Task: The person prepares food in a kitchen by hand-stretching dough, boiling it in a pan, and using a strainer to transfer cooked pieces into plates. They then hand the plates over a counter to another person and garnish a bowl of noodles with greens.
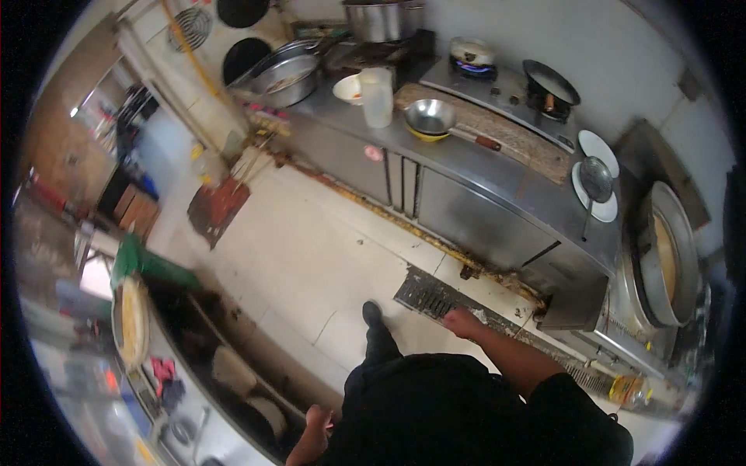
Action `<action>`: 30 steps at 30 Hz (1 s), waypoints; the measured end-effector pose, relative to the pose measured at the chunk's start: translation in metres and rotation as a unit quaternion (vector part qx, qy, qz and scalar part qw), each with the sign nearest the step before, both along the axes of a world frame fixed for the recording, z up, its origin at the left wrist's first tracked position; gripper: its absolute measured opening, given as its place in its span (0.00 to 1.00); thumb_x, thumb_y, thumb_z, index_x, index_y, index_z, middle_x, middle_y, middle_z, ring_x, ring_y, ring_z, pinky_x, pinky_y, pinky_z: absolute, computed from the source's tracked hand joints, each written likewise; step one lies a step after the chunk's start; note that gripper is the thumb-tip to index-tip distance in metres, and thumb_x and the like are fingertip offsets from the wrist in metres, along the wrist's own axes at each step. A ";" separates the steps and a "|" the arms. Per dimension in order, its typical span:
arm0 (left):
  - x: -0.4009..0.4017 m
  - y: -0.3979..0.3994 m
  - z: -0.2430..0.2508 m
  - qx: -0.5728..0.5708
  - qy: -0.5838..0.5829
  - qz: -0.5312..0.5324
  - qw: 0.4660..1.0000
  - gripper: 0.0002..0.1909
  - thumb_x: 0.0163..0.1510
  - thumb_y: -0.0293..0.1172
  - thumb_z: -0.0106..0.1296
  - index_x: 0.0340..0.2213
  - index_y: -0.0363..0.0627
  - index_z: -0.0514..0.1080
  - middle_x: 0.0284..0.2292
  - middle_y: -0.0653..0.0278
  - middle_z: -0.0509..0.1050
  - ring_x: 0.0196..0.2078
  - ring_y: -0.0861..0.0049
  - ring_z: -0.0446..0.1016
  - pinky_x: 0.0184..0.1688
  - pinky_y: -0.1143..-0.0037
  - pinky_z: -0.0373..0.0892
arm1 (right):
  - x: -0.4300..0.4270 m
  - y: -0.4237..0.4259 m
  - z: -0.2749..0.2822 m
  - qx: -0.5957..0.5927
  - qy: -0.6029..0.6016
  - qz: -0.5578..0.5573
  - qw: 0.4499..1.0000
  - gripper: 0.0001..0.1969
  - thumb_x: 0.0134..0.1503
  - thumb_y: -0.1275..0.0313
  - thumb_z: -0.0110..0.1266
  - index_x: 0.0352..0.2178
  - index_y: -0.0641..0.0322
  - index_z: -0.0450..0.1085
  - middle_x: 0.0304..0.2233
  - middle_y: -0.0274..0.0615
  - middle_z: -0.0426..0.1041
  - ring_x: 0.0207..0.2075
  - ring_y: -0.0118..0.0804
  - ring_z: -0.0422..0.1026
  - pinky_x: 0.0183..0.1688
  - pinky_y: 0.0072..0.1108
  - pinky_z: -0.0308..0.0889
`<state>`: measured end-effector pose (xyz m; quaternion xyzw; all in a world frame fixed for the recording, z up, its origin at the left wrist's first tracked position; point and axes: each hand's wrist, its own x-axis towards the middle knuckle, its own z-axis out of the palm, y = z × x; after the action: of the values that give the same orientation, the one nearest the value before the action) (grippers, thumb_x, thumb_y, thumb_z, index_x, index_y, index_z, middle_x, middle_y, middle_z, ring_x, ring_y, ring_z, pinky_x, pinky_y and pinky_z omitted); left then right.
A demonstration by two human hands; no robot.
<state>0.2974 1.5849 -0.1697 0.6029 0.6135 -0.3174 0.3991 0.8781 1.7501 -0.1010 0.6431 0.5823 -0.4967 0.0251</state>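
My right hand (463, 323) hangs over the tiled floor near the metal floor grate (434, 297), fingers curled; no held thing shows in it. Low in the view, beside the counter on the left, my left hand (319, 418) is partly closed, with a small pinkish bit at its fingers that I cannot make out. Ahead, a steel pan with a wooden handle (430, 116) rests on a yellow bowl at the steel counter's edge, next to a translucent plastic pitcher (376, 98) and a white bowl (348, 89).
A lit gas burner under a pot (472, 53) and a black wok (551, 81) stand at the back. A skimmer (595, 179) lies on white plates at right, near large metal basins (670, 256). A red-brown mat (218, 209) lies on the floor; a steel counter (233, 419) runs along the left.
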 end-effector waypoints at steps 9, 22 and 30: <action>0.027 0.427 0.015 0.273 -0.023 -0.071 0.959 0.29 0.38 0.28 0.60 0.46 0.43 0.66 0.40 0.53 0.73 0.40 0.65 0.74 0.42 0.71 0.72 | 0.121 -0.041 -0.079 -0.197 -0.053 -0.250 0.946 0.06 0.48 0.68 0.46 0.22 0.57 0.68 0.29 0.51 0.71 0.29 0.39 0.72 0.21 0.40 0.65; 0.161 0.583 -0.031 0.267 -0.122 -0.100 0.951 0.23 0.40 0.44 0.60 0.37 0.46 0.73 0.31 0.54 0.76 0.38 0.62 0.74 0.43 0.69 0.69 | 0.229 0.201 0.058 0.168 0.283 -0.664 0.672 0.07 0.55 0.70 0.49 0.34 0.61 0.67 0.22 0.40 0.70 0.17 0.30 0.67 0.15 0.22 0.64; 0.175 0.495 -0.025 0.155 -0.132 -0.012 0.979 0.19 0.44 0.44 0.57 0.34 0.44 0.75 0.32 0.53 0.76 0.38 0.63 0.75 0.42 0.69 0.70 | 0.346 0.412 0.177 0.349 0.225 -0.574 0.705 0.08 0.57 0.68 0.48 0.28 0.61 0.68 0.22 0.35 0.70 0.17 0.24 0.64 0.18 0.19 0.60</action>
<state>0.4720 2.0803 -0.1948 0.7014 0.5902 -0.1408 0.3741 1.2240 2.1616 0.0758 0.6848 0.2206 -0.3062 -0.6234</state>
